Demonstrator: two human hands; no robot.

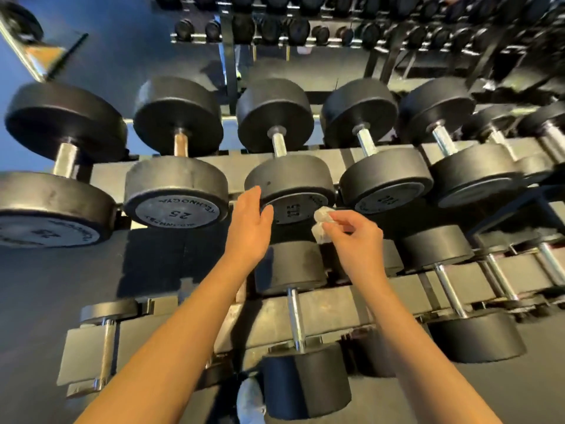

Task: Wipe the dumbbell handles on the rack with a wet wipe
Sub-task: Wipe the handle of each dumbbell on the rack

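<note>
Your right hand pinches the crumpled wet wipe in its fingers at centre frame. Your left hand is open, fingers straight, by the middle dumbbell on the rack. Its handle runs up the frame, above and left of the wipe.

Dim, cool-toned gym light; heavy wide-angle bend.
Light fell from above: the chrome handle beyond the left hand glinted, and the wet wipe pinched in the right hand read near-white. Deep shadow pooled on the floor left of the left hand. Rack beams bowed toward the edges; far racks beyond both hands were soft and smeared.
</note>
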